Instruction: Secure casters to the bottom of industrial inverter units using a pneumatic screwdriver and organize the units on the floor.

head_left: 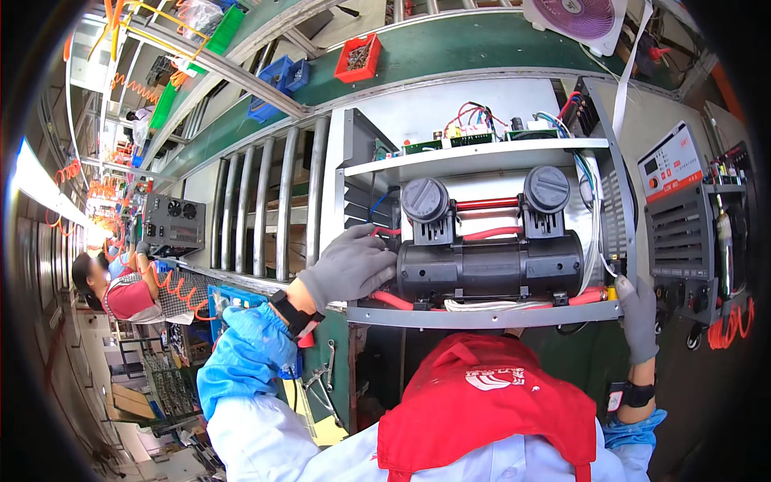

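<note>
Between the two grey-gloved hands sits an open grey metal machine chassis on a green-topped assembly line bench; the left hand lies spread and flat against the left end of the black twin-cylinder compressor inside it, gripping nothing, while the right hand is closed around the chassis's lower right corner. Above the compressor, circuit boards with coloured wires rest on the chassis's upper shelf. Beyond the left hand run steel rollers, blue and red parts bins and a distant co-worker; beside the right hand stands a finished grey unit.
</note>
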### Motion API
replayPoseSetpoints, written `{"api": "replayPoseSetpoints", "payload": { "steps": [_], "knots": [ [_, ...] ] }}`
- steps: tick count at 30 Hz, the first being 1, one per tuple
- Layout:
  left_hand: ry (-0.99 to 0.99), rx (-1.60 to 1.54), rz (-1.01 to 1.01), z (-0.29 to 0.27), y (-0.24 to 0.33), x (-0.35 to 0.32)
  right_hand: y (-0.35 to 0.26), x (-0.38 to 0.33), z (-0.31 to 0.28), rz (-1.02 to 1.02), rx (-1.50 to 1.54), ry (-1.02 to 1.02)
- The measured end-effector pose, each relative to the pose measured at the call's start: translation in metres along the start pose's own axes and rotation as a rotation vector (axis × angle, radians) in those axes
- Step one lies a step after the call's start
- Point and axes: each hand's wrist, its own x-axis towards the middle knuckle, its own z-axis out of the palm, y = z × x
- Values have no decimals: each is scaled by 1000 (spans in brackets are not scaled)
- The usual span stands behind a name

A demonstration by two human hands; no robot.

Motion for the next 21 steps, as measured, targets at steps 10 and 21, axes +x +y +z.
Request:
{"api": "replayPoseSetpoints", "payload": {
  "steps": [10, 21],
  "knots": [
    [110, 44, 55, 13, -6, 13, -7, -3, 3, 65, 67, 23],
    [37, 53, 19, 8, -2, 15, -3, -1, 4, 24, -40, 86]
  ]
}}
